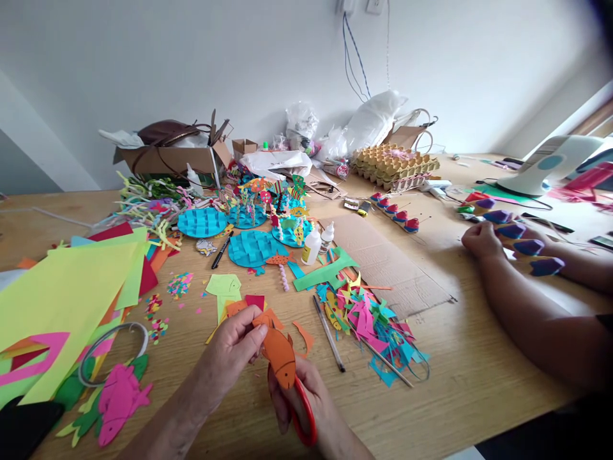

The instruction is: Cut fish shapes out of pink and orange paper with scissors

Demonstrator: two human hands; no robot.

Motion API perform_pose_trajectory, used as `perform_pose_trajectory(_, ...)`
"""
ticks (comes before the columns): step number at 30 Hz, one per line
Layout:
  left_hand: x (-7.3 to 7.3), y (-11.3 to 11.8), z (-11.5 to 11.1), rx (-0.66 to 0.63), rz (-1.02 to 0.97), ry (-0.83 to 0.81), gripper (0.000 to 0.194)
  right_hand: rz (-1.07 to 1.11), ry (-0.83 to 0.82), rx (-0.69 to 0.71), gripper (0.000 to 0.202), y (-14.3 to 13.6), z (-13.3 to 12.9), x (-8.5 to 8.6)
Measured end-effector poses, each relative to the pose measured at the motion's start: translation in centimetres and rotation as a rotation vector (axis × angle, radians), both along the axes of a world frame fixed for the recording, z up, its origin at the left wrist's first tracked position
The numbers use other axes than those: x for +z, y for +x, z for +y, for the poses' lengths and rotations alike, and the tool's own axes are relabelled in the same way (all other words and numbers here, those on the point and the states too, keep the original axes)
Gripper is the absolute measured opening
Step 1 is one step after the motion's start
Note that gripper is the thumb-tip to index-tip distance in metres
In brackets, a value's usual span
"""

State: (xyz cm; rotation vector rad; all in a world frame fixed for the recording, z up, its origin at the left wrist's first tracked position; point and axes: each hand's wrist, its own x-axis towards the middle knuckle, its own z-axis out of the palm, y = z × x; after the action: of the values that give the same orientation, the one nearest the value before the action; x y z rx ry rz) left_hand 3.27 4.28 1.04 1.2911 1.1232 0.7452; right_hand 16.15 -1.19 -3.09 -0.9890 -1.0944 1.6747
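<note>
An orange paper fish [278, 356] with a drawn eye and gill line is pinched by its tail end in my left hand [239, 340]. My right hand [306, 393] grips scissors with red handles [306, 415]; the blades are mostly hidden behind the fish. Orange offcuts [302, 335] lie just beyond the hands. A lime green paper piece [224, 285] with a drawn outline rests farther up the table. To the left are a cut pink fish [119, 399] and a roll of tape [138, 331].
Coloured paper sheets [71, 294] cover the left side. A pen [329, 333] and a heap of paper scraps [373, 326] lie to the right. Glue bottles [311, 247] stand near blue discs [258, 248]. At right, another person's arms [517, 306] rest beside painted egg-carton pieces [512, 230].
</note>
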Motion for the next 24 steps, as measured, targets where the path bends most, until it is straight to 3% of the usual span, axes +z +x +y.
perform_pose_trajectory(18,-1.0,0.4,-0.3,0.025,-0.043,0.018,0.02,0.023,-0.016,-0.014,0.051,0.1,-0.4,-0.7)
perform_pose_trajectory(24,-0.8,0.6,-0.3,0.008,-0.06,0.019,0.02,-0.01,0.009,-0.012,0.055,0.1,-0.4,-0.7)
